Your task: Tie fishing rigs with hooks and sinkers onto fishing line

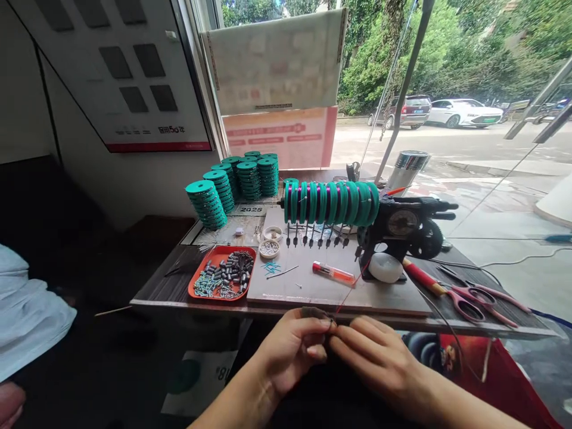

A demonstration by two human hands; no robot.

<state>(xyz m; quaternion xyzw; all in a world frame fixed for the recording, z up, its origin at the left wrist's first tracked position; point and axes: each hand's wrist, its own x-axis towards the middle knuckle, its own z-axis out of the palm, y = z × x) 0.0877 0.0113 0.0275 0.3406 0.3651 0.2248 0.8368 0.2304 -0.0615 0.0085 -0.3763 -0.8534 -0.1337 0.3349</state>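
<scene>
My left hand (292, 345) and my right hand (379, 351) meet just in front of the table edge. Their fingertips are pinched together around the end of a thin red line (343, 302). A tiny dark piece seems to be between the fingertips, too small to name. The line runs up to the black winding machine (402, 217). On its shaft sits a row of green spools (330, 201), with small dark weighted pins hanging below. An orange-capped clear tube (333, 273) lies on the board (286, 292) beyond my hands.
An orange tray (191, 289) of metal weights and swivels stands left, near small white cups (269, 249). Stacks of green spools (206, 205) stand behind. Pink-handled scissors (467, 304), a red-handled tool (417, 274) and a white round container (385, 268) lie right. A person's light clothing (31, 316) shows far left.
</scene>
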